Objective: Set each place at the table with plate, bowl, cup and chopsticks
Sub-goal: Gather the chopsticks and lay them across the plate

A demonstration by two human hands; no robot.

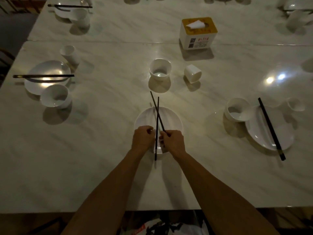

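Observation:
A white plate [169, 119] lies in front of me on the pale marble table [101, 150]. Over it two dark chopsticks [157, 114] cross each other. My left hand [143, 139] pinches the upright one, and my right hand [173, 141] grips the slanted one near its lower end. Beyond the plate stand a white bowl [160, 69] and a small white cup [193, 73], both upright and apart from the plate.
A set place sits at the left: plate [39, 85], bowl [55, 97], cup [69, 54], chopsticks [43, 76]. Another is at the right: plate [269, 129], bowl [237, 109], chopsticks [271, 128], cup [295, 104]. A yellow-topped tissue box [198, 35] stands behind.

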